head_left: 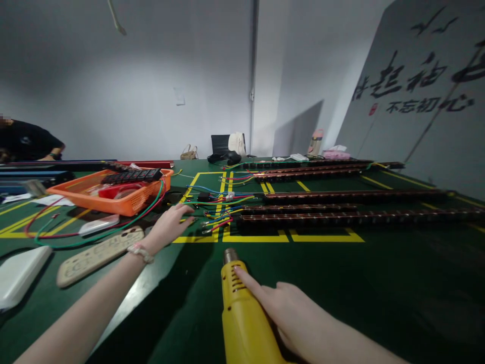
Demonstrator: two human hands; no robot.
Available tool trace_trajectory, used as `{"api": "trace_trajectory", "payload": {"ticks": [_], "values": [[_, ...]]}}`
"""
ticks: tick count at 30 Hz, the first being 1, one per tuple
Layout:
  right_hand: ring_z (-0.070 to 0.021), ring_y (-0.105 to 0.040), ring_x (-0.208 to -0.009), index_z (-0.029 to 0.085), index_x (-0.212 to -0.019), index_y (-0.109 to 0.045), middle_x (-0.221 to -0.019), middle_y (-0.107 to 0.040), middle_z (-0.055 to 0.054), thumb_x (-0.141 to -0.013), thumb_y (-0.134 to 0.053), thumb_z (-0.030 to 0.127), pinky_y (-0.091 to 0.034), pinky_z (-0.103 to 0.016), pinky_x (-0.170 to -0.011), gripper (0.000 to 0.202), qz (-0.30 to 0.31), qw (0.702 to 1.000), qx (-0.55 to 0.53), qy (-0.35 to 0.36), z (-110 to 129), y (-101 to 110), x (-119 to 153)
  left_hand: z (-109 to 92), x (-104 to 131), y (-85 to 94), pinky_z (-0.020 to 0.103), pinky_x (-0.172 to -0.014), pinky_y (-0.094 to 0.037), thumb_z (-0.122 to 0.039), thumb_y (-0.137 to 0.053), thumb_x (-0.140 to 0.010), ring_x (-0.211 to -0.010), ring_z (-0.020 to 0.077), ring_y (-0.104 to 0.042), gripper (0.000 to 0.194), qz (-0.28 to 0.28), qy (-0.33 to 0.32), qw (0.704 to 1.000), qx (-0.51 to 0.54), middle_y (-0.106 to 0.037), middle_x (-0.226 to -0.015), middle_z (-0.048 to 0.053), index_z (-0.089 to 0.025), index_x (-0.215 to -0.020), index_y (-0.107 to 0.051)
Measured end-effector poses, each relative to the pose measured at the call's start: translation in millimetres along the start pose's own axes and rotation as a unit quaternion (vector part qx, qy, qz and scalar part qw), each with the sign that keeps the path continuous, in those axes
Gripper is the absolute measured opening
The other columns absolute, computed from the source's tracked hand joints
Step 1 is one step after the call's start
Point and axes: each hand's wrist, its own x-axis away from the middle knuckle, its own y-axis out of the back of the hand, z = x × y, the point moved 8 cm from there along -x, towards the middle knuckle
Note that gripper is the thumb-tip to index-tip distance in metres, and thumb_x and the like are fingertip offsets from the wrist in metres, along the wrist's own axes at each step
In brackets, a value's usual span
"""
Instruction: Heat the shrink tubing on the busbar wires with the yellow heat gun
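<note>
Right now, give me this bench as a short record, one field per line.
right hand: right hand on the yellow heat gun, index finger along its vents
nozzle: pointing away from the wearer
left hand: left hand beside the coloured wires, thumb and fingers apart; contact unclear
strips: long dark strips lying to the right of the wires
left side: orange basket, beige power strip
surface: green tabletop, yellow lines

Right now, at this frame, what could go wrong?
The heat gun's nozzle faces the coloured wires; if it is running, their insulation might scorch. The left hand reaches near those wires, so it could stray into hot air. The right hand's index finger lies over the side vents, close to the nozzle, and might restrict airflow or get burned.
</note>
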Motion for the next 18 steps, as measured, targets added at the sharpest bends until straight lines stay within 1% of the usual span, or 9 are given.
{"api": "trace_trajectory", "payload": {"ticks": [2, 3, 5, 7, 10, 13, 16, 18], "values": [[-0.0151, -0.05, -0.051, 0.017, -0.146, 0.005, -0.071, -0.063, 0.0, -0.065, -0.053, 0.007, -0.027, -0.025, -0.047, 0.1, 0.008, 1.0, 0.007, 0.007, 0, 1, 0, 34, 20, 0.4, 0.039, -0.089, -0.044, -0.042, -0.04, -0.085, -0.098, 0.0236, -0.056, 0.035, 0.001, 0.029, 0.999, -0.016, -0.06, -0.104, 0.011, -0.018, -0.105, -0.057], [-0.0157, -0.051, -0.053, 0.016, -0.146, 0.006, -0.072, -0.064, -0.001, -0.066, -0.054, 0.008, -0.029, -0.025, -0.048, 0.1, 0.012, 1.0, 0.014, 0.014, 1, 2, 0, 47, 29, 0.1, 0.04, -0.089, -0.043, -0.043, -0.042, -0.084, -0.101, 0.0247, -0.055, 0.037, 0.002, 0.039, 0.999, -0.029, -0.059, -0.108, 0.012, -0.018, -0.108, -0.056], [-0.0173, -0.054, -0.057, 0.012, -0.145, 0.011, -0.078, -0.066, -0.003, -0.068, -0.054, 0.008, -0.034, -0.026, -0.053, 0.101, 0.019, 0.999, 0.026, 0.036, 4, 5, 1, 60, 44, -3.2, 0.041, -0.093, -0.041, -0.045, -0.045, -0.082, -0.11, 0.0259, -0.05, 0.041, 0.017, 0.027, 0.999, -0.038, -0.055, -0.119, 0.012, -0.018, -0.112, -0.053], [-0.0186, -0.055, -0.06, 0.009, -0.144, 0.013, -0.084, -0.067, -0.005, -0.069, -0.053, 0.008, -0.038, -0.028, -0.058, 0.101, 0.02, 0.998, 0.03, 0.056, 7, 9, 3, 63, 54, -5.3, 0.043, -0.096, -0.039, -0.046, -0.043, -0.083, -0.115, 0.0264, -0.046, 0.042, 0.029, 0.018, 0.998, -0.05, -0.053, -0.122, 0.011, -0.019, -0.113, -0.052], [-0.0192, -0.055, -0.063, 0.009, -0.145, 0.009, -0.088, -0.068, -0.005, -0.067, -0.054, 0.007, -0.04, -0.03, -0.063, 0.1, 0.018, 0.998, 0.015, 0.065, 11, 16, 7, 57, 61, -5.0, 0.043, -0.094, -0.04, -0.042, -0.039, -0.085, -0.114, 0.0262, -0.046, 0.033, 0.033, 0.017, 0.998, -0.058, -0.054, -0.119, 0.01, -0.021, -0.103, -0.057], [-0.019, -0.055, -0.065, 0.01, -0.146, 0.001, -0.094, -0.067, -0.006, -0.065, -0.055, 0.006, -0.04, -0.029, -0.064, 0.099, 0.008, 0.998, 0.006, 0.059, 13, 21, 9, 43, 67, -1.8, 0.042, -0.092, -0.042, -0.038, -0.037, -0.087, -0.109, 0.0244, -0.049, 0.029, 0.018, 0.009, 0.999, -0.041, -0.055, -0.116, 0.009, -0.022, -0.094, -0.059], [-0.0189, -0.053, -0.065, 0.01, -0.146, -0.002, -0.094, -0.067, -0.006, -0.063, -0.055, 0.004, -0.039, -0.028, -0.064, 0.098, 0.003, 0.999, 0.003, 0.053, 13, 23, 10, 24, 76, -0.4, 0.04, -0.091, -0.043, -0.037, -0.037, -0.088, -0.103, 0.0226, -0.052, 0.027, 0.013, -0.011, 1.0, -0.009, -0.058, -0.109, 0.008, -0.022, -0.094, -0.059], [-0.0187, -0.053, -0.066, 0.011, -0.147, -0.005, -0.094, -0.066, -0.007, -0.063, -0.055, 0.004, -0.039, -0.028, -0.064, 0.097, 0.003, 0.998, -0.01, 0.054, 11, 22, 10, 11, 84, -0.8, 0.04, -0.091, -0.043, -0.037, -0.039, -0.088, -0.102, 0.022, -0.052, 0.027, 0.022, -0.03, 0.999, 0.012, -0.06, -0.106, 0.007, -0.022, -0.098, -0.059]]}}
